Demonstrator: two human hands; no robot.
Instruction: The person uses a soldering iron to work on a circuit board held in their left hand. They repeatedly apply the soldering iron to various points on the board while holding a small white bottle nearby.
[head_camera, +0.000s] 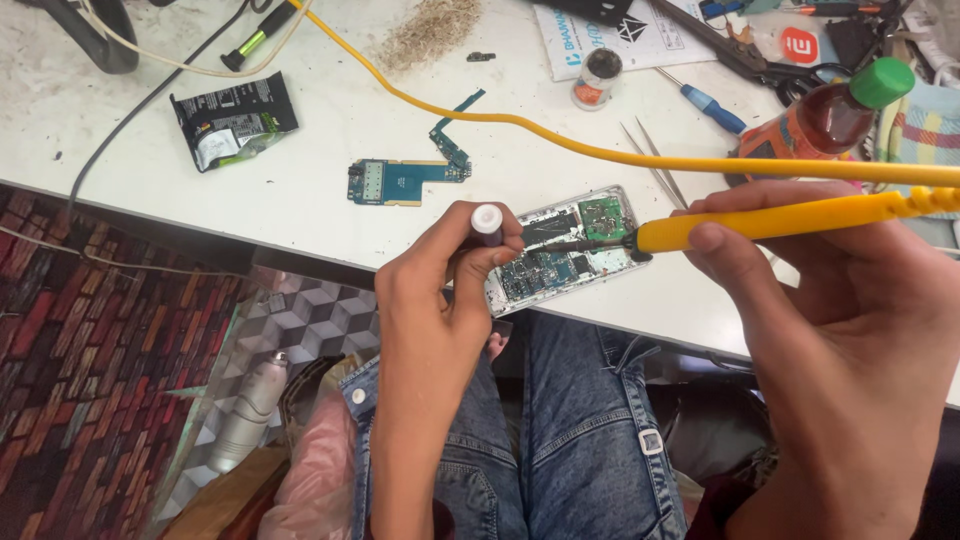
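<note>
Phone lay opened at bench front edge. Right hand gripped iron, tip on phone's board. Left hand closed round white-capped stick beside phone. Best kept: tip steady, touch brief, cord clear of phone.

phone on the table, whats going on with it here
A person sits at a white table with an opened phone at its near edge, circuit board showing. The right hand holds a yellow soldering iron with its tip on the phone's board. The left hand holds a small white-capped tube against the phone's left end. A loose circuit board, tweezers, a blue screwdriver and a green-capped bottle lie further back.
</note>
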